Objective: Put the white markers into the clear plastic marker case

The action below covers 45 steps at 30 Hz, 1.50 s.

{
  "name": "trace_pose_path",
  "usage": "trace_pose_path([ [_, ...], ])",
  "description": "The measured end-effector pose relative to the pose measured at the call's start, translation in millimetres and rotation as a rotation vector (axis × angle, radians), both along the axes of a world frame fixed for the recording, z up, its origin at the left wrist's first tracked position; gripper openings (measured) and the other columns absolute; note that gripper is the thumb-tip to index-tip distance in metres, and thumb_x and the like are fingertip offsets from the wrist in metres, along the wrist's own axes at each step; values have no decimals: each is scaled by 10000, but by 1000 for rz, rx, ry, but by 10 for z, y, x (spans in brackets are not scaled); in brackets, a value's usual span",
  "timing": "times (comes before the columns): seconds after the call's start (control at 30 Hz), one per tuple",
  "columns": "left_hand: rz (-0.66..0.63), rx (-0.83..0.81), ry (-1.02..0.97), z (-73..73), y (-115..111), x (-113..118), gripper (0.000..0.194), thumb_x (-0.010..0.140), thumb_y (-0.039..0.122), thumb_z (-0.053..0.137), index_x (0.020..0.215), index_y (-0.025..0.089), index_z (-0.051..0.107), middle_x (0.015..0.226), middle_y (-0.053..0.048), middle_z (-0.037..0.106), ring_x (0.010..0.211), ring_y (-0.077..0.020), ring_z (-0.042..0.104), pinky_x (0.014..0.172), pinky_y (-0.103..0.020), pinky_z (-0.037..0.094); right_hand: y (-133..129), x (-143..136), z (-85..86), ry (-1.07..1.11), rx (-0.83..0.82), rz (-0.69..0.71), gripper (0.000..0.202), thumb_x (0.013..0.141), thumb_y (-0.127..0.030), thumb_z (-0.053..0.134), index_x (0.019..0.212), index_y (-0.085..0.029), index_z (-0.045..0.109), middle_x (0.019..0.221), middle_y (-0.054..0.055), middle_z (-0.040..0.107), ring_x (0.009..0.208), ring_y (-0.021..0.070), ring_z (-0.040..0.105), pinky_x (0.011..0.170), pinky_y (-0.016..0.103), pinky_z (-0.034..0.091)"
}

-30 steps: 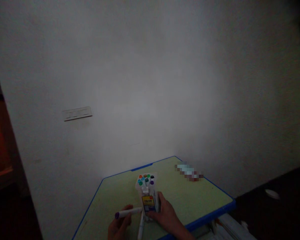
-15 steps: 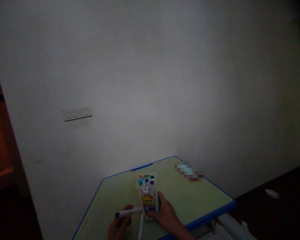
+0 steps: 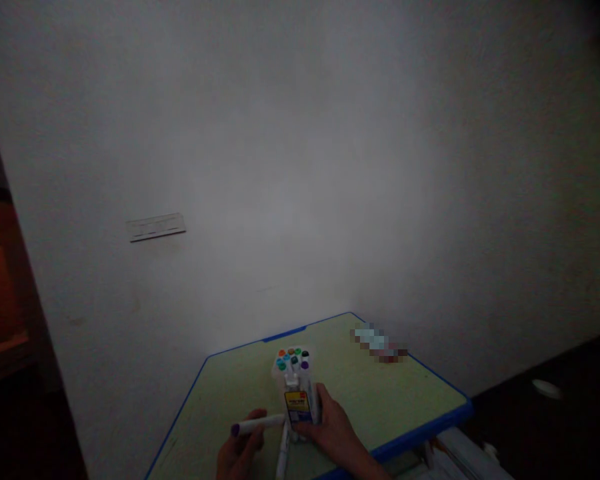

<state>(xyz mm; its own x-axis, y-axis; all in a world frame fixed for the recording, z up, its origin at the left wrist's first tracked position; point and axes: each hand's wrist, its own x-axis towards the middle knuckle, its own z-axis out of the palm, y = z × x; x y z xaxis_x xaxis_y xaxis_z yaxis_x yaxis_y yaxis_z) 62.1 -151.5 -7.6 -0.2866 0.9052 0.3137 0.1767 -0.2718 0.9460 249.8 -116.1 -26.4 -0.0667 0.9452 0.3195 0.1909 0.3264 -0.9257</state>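
Note:
My right hand (image 3: 333, 430) is wrapped round the lower right side of a clear marker case (image 3: 279, 381), which carries a yellow and dark blue label. Several white markers with coloured ends, orange, green, blue, black and purple among them, stand inside it. Between the fingers of my left hand (image 3: 243, 450) is a white marker with a purple end (image 3: 257, 425), held almost level, its far end close to the case's lower left. Another white marker (image 3: 282, 453) lies on the table just below the case, between my two hands.
The pale green table (image 3: 220, 380) has a blue rim and stands against a grey wall (image 3: 300, 167). A blurred-out, pixelated item (image 3: 377, 340) lies at its back right. Papers or books (image 3: 453, 457) show beneath the right edge. A wall plate (image 3: 156, 227) is at left.
Almost nothing differs. The view has shifted very slightly, while both hands, the case and the markers keep their places.

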Motion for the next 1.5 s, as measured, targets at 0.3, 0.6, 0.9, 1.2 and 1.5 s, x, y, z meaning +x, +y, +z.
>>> trace_pose_path([
  [0.3,-4,20,-30,-36,11,-1,497,495,537,727,810,152,736,596,-19,617,593,-181,528,584,-246,452,-31,10,42,1,-2,13,449,561,-193,699,949,-217,475,908,8,650,822,193,610,676,239,444],
  [0.6,-45,-3,-7,-171,104,-100,499,537,524,718,870,152,724,637,-19,622,625,-171,518,598,-221,442,-20,4,26,11,2,9,454,557,-183,702,950,-216,479,905,1,653,816,187,610,673,233,442],
  [0.9,-34,-2,4,-58,33,-47,491,525,527,724,852,161,731,668,-34,656,624,-184,542,616,-246,466,-4,6,9,7,6,4,460,548,-173,710,944,-214,480,892,-3,649,815,187,605,666,231,435],
  [1.2,-22,1,-9,-64,58,-40,500,496,539,730,825,162,736,630,-29,646,593,-175,534,578,-241,462,-1,1,1,14,6,-3,465,547,-182,715,947,-214,481,899,-2,651,820,191,605,665,234,436],
  [1.5,-11,-2,-17,-74,34,-25,499,514,535,720,848,164,728,703,-29,667,648,-178,545,629,-236,460,-24,7,29,14,11,14,456,559,-193,708,952,-214,477,897,-6,649,812,182,607,661,230,436],
])
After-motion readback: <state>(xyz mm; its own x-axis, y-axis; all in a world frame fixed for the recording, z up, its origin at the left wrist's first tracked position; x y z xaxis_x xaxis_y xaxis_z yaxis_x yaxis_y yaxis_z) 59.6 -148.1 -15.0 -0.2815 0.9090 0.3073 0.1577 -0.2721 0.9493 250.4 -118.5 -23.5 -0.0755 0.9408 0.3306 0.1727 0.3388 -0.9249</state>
